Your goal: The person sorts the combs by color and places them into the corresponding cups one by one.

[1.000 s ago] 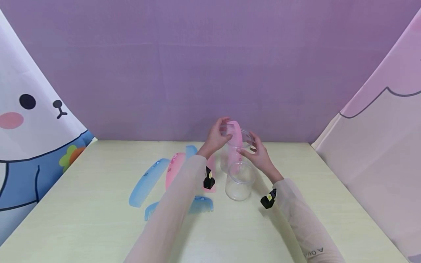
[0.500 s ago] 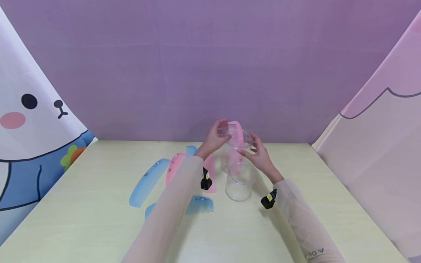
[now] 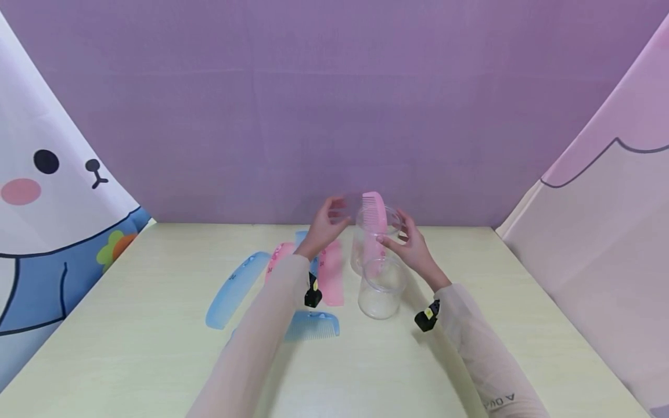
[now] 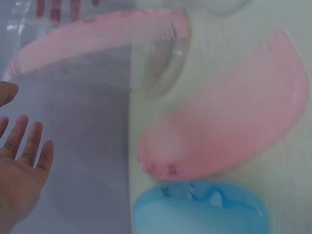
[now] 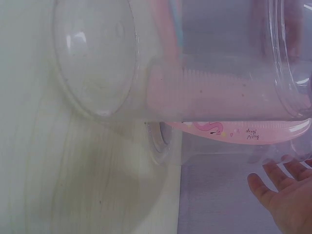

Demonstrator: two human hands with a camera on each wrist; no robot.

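Upright pink comb and its holder, head view with wrist views. The landmark is the clear cylindrical rear jar (image 3: 356, 251), apparently plastic. Inside it stands the long pink plastic comb (image 3: 382, 219), its long axis nearly vertical, its upper end projecting above the rim and its teeth facing left. The left hand (image 3: 323, 231) is just left of the rear jar, apart from the comb, which lies to its right; its thumb and fingers are spread and hold nothing. The right hand (image 3: 414, 249) is the nearer to the comb: it grips the rear jar at the rim, thumb on the near side, fingers curved round the right side. A clear round front jar (image 3: 379, 303) stands just before the rear jar; whether the two touch cannot be told. Left of the rear jar, a flat pink comb (image 3: 331, 280) and a long translucent blue comb (image 3: 233, 292) lie on the table.
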